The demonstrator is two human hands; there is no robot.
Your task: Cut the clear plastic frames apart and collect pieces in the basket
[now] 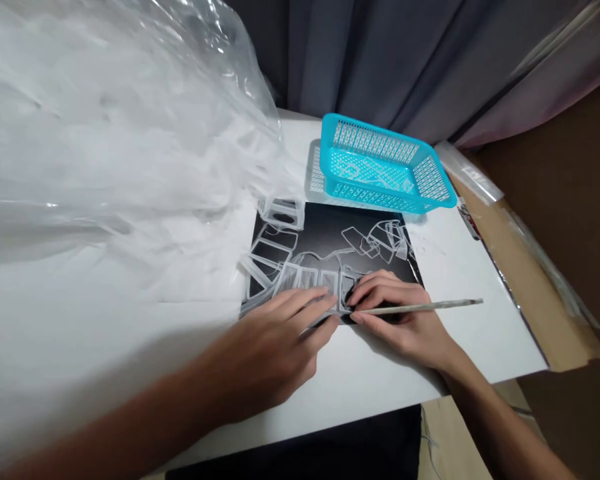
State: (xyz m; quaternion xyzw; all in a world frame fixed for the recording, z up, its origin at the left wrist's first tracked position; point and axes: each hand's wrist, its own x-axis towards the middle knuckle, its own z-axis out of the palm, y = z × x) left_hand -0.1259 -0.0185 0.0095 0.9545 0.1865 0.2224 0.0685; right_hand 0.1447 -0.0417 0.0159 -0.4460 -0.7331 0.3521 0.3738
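Note:
A chain of translucent rectangular frames (309,277) lies across a black mat (325,230). My left hand (285,340) rests on these frames with its fingers stretched out. Beside it, my right hand (405,313) pinches a thin pale stick (443,305), which slants out to the right past the hand. The stick's working tip is hidden near the fingers, by a frame (347,287) at the right end of the row. Farther right on the mat lies a loose heap of thin clear outline pieces (387,239).
A blue perforated basket (387,200) holding some clear scraps stands behind the mat. On the left a large clear plastic bag (130,133) bulges with whitish sheets. A small dark and red tool (469,220) lies near the white table's (470,340) right edge. Curtains hang behind.

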